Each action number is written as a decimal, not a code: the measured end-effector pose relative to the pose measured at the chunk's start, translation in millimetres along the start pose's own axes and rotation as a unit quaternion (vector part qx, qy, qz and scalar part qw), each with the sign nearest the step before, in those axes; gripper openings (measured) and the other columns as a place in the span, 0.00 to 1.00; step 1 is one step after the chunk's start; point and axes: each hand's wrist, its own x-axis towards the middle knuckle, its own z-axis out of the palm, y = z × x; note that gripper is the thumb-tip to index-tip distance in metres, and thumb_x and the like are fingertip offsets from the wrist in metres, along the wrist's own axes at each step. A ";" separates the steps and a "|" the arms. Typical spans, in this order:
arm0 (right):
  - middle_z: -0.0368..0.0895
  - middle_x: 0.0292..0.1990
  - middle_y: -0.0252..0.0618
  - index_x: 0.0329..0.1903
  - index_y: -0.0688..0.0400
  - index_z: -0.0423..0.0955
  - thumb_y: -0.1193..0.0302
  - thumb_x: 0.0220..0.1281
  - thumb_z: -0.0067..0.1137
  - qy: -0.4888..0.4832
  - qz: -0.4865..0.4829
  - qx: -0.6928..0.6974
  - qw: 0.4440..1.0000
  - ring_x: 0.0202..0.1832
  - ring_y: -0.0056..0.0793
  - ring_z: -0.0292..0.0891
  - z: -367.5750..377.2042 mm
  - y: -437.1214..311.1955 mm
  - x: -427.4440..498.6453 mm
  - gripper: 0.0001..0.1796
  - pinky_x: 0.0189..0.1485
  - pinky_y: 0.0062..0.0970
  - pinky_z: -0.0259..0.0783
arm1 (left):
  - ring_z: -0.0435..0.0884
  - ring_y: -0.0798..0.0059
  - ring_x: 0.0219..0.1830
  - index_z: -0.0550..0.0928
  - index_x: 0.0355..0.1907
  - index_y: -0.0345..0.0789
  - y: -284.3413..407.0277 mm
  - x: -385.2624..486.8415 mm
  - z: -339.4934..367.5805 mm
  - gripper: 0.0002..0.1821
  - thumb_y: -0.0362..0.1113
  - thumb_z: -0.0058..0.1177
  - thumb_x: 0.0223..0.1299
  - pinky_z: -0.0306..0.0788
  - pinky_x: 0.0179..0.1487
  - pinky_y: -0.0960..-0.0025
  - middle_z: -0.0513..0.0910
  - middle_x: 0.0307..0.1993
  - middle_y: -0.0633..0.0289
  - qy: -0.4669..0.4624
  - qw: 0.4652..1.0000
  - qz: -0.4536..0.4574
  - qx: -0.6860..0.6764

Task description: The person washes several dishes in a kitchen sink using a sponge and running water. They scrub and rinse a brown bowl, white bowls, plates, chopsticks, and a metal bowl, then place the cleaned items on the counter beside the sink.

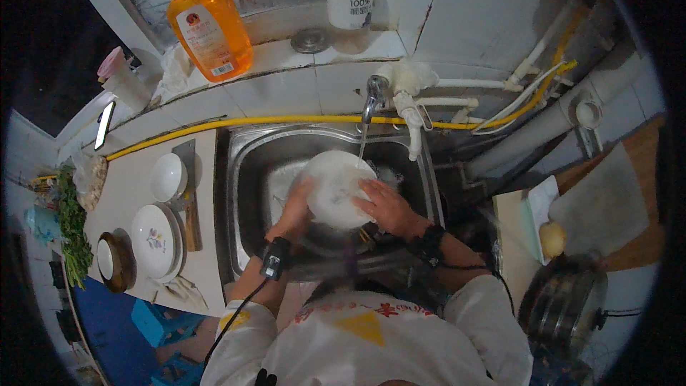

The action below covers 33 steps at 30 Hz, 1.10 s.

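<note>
A white round dish (pixel 337 193) is between my hands over the stainless steel sink (pixel 236 225); whether it is a plate or a bowl is hard to tell. My left hand (pixel 297 206) grips its left edge, the fingers partly hidden and blurred. The fingers of my right hand (pixel 388 206) lie spread on the dish's right side. From the metal tap (pixel 375 96) a stream of water falls onto the far edge of the dish. Under the dish, near my right hand, thin items lie in the sink, too dim to name.
Left of the sink, the counter (pixel 206 198) holds a white bowl (pixel 169 177), a cleaver (pixel 192 214), stacked plates (pixel 154 241) and a cloth (pixel 182 292). An orange pump bottle (pixel 211 32) stands on the ledge. A yellow hose (pixel 300 119) runs behind the sink.
</note>
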 end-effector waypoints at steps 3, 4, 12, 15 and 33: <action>0.69 0.58 0.52 0.56 0.53 0.71 0.73 0.56 0.55 0.013 0.046 0.101 0.994 0.61 0.48 0.65 10.9 -28.9 9.5 0.22 0.61 0.42 0.64 | 0.73 0.65 0.55 0.64 0.65 0.37 -47.6 5.6 11.4 0.33 0.58 0.42 0.66 0.65 0.60 0.59 0.73 0.57 0.62 0.012 0.994 0.057 -0.091; 0.70 0.56 0.52 0.56 0.53 0.71 0.73 0.56 0.55 0.027 0.067 0.125 0.990 0.60 0.48 0.66 13.3 -41.1 14.0 0.23 0.61 0.42 0.64 | 0.73 0.65 0.56 0.63 0.65 0.37 -63.8 8.5 18.4 0.33 0.58 0.43 0.66 0.65 0.60 0.59 0.72 0.58 0.61 0.031 0.996 0.077 -0.045; 0.70 0.56 0.45 0.52 0.51 0.74 0.75 0.49 0.57 0.025 -0.042 0.068 0.997 0.60 0.42 0.65 -13.0 -7.5 -4.2 0.23 0.63 0.36 0.62 | 0.70 0.63 0.61 0.61 0.67 0.41 -10.2 -5.9 -11.7 0.35 0.63 0.34 0.67 0.65 0.61 0.54 0.71 0.60 0.59 0.013 0.996 -0.082 -0.038; 0.74 0.52 0.46 0.49 0.53 0.75 0.75 0.48 0.61 -0.059 -0.037 0.146 0.987 0.55 0.44 0.70 -16.2 0.8 -4.6 0.21 0.59 0.35 0.66 | 0.71 0.65 0.60 0.61 0.67 0.41 12.9 -5.7 -11.8 0.36 0.65 0.31 0.67 0.66 0.60 0.56 0.71 0.60 0.58 -0.008 0.994 -0.106 -0.007; 0.74 0.47 0.39 0.49 0.58 0.72 0.70 0.60 0.55 0.282 0.391 0.413 0.773 0.46 0.28 0.72 -21.8 -13.2 35.3 0.15 0.48 0.27 0.69 | 0.80 0.75 0.43 0.73 0.56 0.34 -29.2 2.0 -8.0 0.22 0.35 0.58 0.59 0.74 0.44 0.70 0.81 0.45 0.62 -0.080 0.990 0.041 -0.105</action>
